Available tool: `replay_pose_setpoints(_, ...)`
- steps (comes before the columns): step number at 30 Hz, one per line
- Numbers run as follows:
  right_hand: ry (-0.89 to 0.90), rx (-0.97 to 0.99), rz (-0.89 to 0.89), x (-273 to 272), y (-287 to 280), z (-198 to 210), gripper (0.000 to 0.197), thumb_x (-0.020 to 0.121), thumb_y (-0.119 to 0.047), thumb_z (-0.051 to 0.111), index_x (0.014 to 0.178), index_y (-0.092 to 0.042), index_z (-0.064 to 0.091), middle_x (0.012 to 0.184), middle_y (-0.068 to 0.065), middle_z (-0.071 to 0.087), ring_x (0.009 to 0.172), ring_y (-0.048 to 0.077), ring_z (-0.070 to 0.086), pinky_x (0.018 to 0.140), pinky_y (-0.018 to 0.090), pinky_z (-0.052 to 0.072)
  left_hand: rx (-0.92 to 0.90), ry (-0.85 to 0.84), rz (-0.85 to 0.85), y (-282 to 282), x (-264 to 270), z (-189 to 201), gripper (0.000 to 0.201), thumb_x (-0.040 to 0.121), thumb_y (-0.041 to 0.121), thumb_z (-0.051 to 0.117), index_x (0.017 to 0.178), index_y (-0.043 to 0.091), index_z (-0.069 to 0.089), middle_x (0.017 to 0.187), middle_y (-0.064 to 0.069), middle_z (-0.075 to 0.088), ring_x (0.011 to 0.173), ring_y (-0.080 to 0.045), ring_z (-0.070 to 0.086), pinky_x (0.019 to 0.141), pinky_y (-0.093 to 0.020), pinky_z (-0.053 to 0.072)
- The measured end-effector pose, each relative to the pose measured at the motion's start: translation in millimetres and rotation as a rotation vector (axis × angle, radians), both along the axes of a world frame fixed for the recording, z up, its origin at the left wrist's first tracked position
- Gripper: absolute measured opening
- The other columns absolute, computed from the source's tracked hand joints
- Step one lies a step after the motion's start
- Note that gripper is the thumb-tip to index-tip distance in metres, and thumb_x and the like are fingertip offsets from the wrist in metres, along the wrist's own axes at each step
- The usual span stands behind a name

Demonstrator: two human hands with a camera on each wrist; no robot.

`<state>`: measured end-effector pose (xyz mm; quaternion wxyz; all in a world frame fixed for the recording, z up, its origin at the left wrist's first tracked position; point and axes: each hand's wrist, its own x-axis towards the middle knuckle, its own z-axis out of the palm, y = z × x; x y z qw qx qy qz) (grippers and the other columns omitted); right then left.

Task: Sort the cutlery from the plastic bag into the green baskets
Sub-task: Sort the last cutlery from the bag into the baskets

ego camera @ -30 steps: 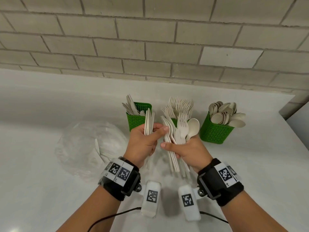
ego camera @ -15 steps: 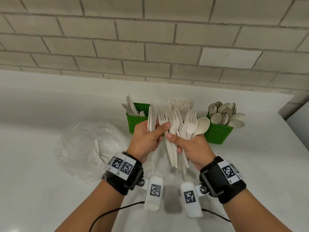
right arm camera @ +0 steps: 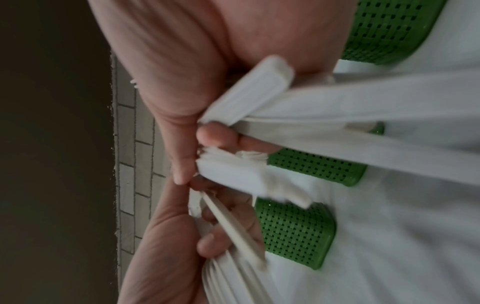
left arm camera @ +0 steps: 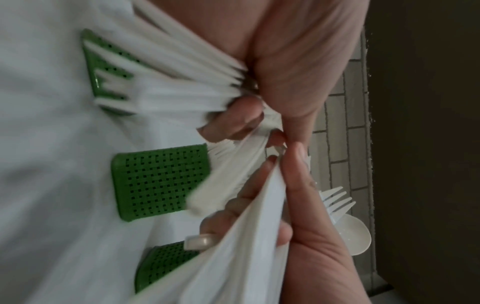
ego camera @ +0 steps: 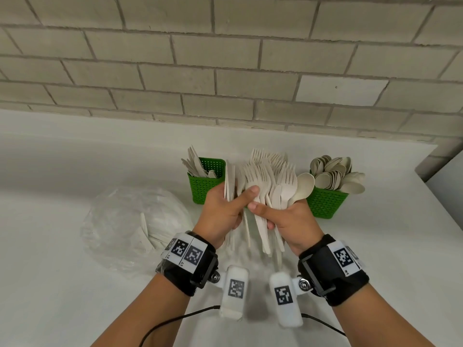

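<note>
My left hand [ego camera: 238,201] grips a stack of pale knives [ego camera: 229,181] held edge-on, and its thumb reaches across onto the forks. My right hand [ego camera: 265,214] grips a fanned bundle of forks [ego camera: 265,179] with one spoon [ego camera: 304,184] at its right side. The two hands touch just in front of three green baskets: the knife basket [ego camera: 203,189] on the left, the spoon basket [ego camera: 325,204] on the right, and the fork basket [left arm camera: 161,181] between them, hidden behind the bundle in the head view. A clear plastic bag [ego camera: 130,221] with more cutlery lies to the left.
The white counter [ego camera: 62,284] runs back to a brick wall [ego camera: 225,71] right behind the baskets. The counter's right edge [ego camera: 446,219] drops off beyond the spoon basket. Thin black cables [ego camera: 175,319] trail from the wrist cameras near the front.
Both hands have moved up and toward the baskets with their cutlery. The forks have fanned out wider, and the left thumb now lies across them.
</note>
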<state>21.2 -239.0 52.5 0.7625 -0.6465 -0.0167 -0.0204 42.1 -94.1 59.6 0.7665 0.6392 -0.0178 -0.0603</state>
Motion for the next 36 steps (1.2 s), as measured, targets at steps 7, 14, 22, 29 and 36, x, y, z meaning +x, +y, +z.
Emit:
replay_pose_setpoints(7,0.014,0.026,0.043,-2,3,3,0.032,0.075,-0.002,0.078,0.105,-0.012,0.069,0.096,0.011,0.075,0.080,0.018,0.070,0.054,0.022,0.049,-0.064,0.076,0.002,-2,-2,1,0.016,0.091,0.023,0.067,0.091,0.007,0.062,0.055,-0.001,0.056,0.039,-0.011,0.047,0.032,-0.017,0.027)
replay_pose_setpoints(14,-0.025,0.041,0.194,-6,5,5,0.040,0.070,0.014,0.076,0.098,-0.014,0.073,0.096,0.020,0.073,0.089,0.029,0.072,0.075,0.033,0.057,0.057,0.015,0.007,-3,-1,-1,0.024,0.076,0.030,0.080,0.080,0.009,0.069,0.056,-0.013,0.053,0.040,-0.015,0.043,0.035,-0.020,0.031)
replay_pose_setpoints(22,0.017,-0.144,0.065,7,-6,-6,0.020,0.077,-0.008,0.076,0.096,-0.012,0.072,0.094,0.004,0.073,0.094,0.019,0.068,0.089,0.039,0.053,0.004,0.064,-0.029,4,-1,0,0.037,0.088,0.046,0.055,0.098,0.014,0.071,0.076,-0.002,0.056,0.065,-0.014,0.059,0.033,-0.019,0.028)
replay_pose_setpoints(29,0.006,-0.023,-0.029,11,0,8,0.022,0.073,-0.013,0.082,0.088,0.000,0.071,0.081,0.018,0.070,0.050,0.018,0.047,0.050,0.029,0.042,0.081,0.017,-0.190,-1,-7,3,0.038,0.102,0.041,0.041,0.109,0.012,0.065,0.075,-0.005,0.066,0.062,-0.012,0.054,0.034,-0.021,0.034)
replay_pose_setpoints(36,0.010,-0.147,0.072,14,-1,12,0.020,0.071,-0.012,0.085,0.082,-0.002,0.071,0.077,0.016,0.069,0.057,0.022,0.055,0.050,0.029,0.042,0.032,0.084,-0.276,-2,-11,10,0.056,0.102,0.048,0.030,0.090,0.001,0.059,0.067,-0.007,0.065,0.050,-0.009,0.048,0.038,-0.023,0.035)
